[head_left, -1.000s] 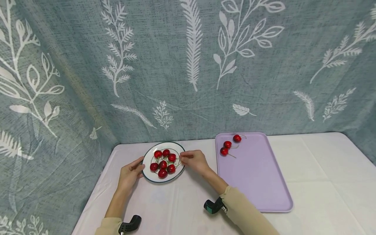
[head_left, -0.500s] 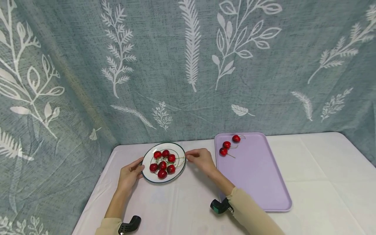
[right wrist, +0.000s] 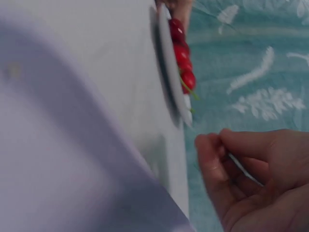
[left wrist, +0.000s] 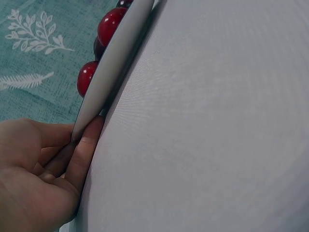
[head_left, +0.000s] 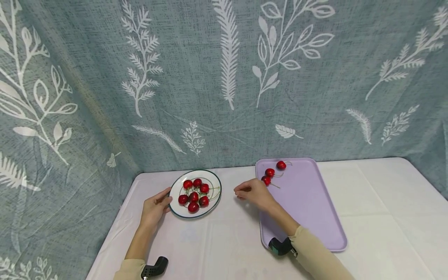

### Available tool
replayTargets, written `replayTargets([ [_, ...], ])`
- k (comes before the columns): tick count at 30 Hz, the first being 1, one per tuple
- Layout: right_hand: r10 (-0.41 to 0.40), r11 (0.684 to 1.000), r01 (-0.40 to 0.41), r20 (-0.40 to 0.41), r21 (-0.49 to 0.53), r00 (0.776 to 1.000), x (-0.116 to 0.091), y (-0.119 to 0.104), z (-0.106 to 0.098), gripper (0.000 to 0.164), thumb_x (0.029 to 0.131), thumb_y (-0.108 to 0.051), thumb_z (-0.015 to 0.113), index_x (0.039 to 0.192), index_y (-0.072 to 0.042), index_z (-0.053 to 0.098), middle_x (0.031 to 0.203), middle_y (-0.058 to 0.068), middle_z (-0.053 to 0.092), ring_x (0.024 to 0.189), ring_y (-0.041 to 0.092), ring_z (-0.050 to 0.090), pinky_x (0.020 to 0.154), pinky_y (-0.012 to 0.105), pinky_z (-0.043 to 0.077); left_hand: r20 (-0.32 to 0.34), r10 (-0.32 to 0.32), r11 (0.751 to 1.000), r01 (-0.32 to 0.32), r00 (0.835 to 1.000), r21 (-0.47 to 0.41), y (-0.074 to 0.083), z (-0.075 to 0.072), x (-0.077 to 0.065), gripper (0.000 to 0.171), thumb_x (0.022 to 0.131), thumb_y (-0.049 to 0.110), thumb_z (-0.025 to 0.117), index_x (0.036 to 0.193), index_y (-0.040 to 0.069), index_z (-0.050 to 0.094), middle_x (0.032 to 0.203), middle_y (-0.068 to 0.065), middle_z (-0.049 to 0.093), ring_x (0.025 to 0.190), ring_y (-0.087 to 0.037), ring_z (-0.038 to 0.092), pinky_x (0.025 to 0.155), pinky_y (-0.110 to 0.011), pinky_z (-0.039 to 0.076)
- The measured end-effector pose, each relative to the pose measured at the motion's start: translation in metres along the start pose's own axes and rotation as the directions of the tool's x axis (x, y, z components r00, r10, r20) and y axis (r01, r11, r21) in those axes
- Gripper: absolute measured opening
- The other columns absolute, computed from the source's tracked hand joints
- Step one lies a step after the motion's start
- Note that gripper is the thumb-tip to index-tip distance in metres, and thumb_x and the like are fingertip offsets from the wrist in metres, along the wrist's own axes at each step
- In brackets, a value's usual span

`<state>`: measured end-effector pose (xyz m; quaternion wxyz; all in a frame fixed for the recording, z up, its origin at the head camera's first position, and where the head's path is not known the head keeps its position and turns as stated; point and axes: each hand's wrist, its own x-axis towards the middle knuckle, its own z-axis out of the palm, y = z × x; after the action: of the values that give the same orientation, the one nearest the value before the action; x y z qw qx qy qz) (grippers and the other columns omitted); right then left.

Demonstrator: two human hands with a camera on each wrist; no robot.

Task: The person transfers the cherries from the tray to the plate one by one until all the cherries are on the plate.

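Observation:
A white plate point(head_left: 206, 211) with a dark rim stands at the left of the table. On it lie several red cherries point(head_left: 193, 197) with green stems. My left hand point(head_left: 153, 209) pinches the plate's left rim; in the left wrist view, thumb and fingers lie on both sides of that edge. My right hand point(head_left: 257, 193) hovers between plate and tray, apart from the plate. Its fingers are loosely bent, thumb near the fingertips, and nothing shows between them. Three more cherries point(head_left: 269, 172) with stems lie at the upper left of the lilac tray point(head_left: 301, 206).
White cloth covers the table point(head_left: 378, 210). Behind it hangs a blue-green curtain point(head_left: 196, 77) with white leaf prints. The tray's raised left edge runs beneath my right forearm. A black wrist camera point(head_left: 280, 246) on that arm is above the tray's lower left corner.
My right hand has drawn back from the plate's right rim and moved right, toward the tray. The left hand, plate and cherries stay as they were.

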<state>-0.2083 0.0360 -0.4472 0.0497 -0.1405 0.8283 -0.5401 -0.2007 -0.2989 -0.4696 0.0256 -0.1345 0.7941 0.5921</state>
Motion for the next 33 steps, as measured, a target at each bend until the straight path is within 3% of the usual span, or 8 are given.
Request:
replayTargets([
  [8, 0.108, 0.985, -0.118, -0.086, -0.122, 0.99, -0.005, 0.011, -0.049, 0.013, 0.082, -0.004, 0.076, 0.094, 0.002, 0.077, 0.086, 0.008, 0.073, 0.073, 0.014, 0.067, 0.063, 0.023, 0.057, 0.021, -0.007, 1.0, 0.008, 1.0, -0.008, -0.002, 0.0, 0.001, 0.045, 0.1, 0.008, 0.053, 0.144, 0.001, 0.046, 0.145, -0.025, 0.045, 0.089, 0.001, 0.061, 0.076, -0.016, 0.057],
  [18, 0.122, 0.963, -0.154, -0.152, -0.22, 0.981, -0.012, 0.024, -0.089, 0.015, 0.082, -0.011, 0.078, 0.092, 0.0, 0.077, 0.093, 0.013, 0.074, 0.081, 0.019, 0.065, 0.064, 0.025, 0.051, 0.022, -0.004, 1.0, 0.004, 1.0, -0.004, 0.0, -0.001, 0.001, 0.045, 0.1, 0.008, 0.053, 0.144, 0.001, 0.046, 0.146, -0.024, 0.045, 0.088, 0.003, 0.061, 0.076, -0.016, 0.057],
  [25, 0.147, 0.96, -0.18, -0.162, -0.215, 0.976, -0.02, 0.034, -0.102, 0.021, 0.083, -0.012, 0.077, 0.097, 0.004, 0.076, 0.094, 0.015, 0.074, 0.082, 0.019, 0.067, 0.065, 0.023, 0.052, 0.028, -0.004, 1.0, 0.004, 1.0, -0.015, 0.0, 0.001, 0.001, 0.045, 0.1, 0.008, 0.053, 0.144, 0.001, 0.046, 0.145, -0.024, 0.046, 0.086, 0.002, 0.061, 0.075, -0.016, 0.057],
  [33, 0.14, 0.918, -0.198, -0.185, -0.344, 0.973, -0.021, 0.038, -0.103, 0.018, 0.079, -0.011, 0.08, 0.091, 0.002, 0.077, 0.085, 0.012, 0.075, 0.077, 0.018, 0.067, 0.063, 0.025, 0.052, 0.022, -0.001, 1.0, 0.001, 1.0, -0.01, -0.001, -0.003, 0.001, 0.045, 0.1, 0.007, 0.053, 0.144, 0.0, 0.046, 0.144, -0.025, 0.046, 0.085, 0.004, 0.06, 0.075, -0.016, 0.057],
])
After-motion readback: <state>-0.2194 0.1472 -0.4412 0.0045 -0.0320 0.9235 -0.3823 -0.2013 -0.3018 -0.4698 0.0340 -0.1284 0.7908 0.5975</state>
